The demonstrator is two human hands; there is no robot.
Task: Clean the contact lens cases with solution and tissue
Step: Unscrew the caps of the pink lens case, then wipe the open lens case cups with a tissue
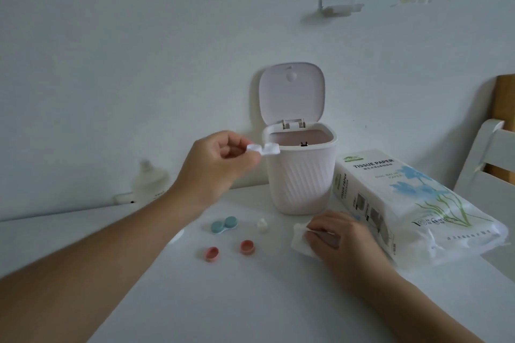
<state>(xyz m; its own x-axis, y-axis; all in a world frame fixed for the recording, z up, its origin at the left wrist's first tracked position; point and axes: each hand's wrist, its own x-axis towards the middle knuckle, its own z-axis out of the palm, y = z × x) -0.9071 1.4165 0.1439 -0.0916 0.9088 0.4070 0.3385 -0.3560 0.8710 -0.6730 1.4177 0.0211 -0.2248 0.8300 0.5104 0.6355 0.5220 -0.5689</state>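
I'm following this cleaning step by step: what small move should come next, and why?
Probably bring the white lens case in the left hand back down to the tissue under the right hand for wiping: it is held at the open bin's rim, caps off.

Bin point(299, 175) stands behind the lens case point(223, 225) and caps point(212, 254), tissue pack point(412, 203) at its right
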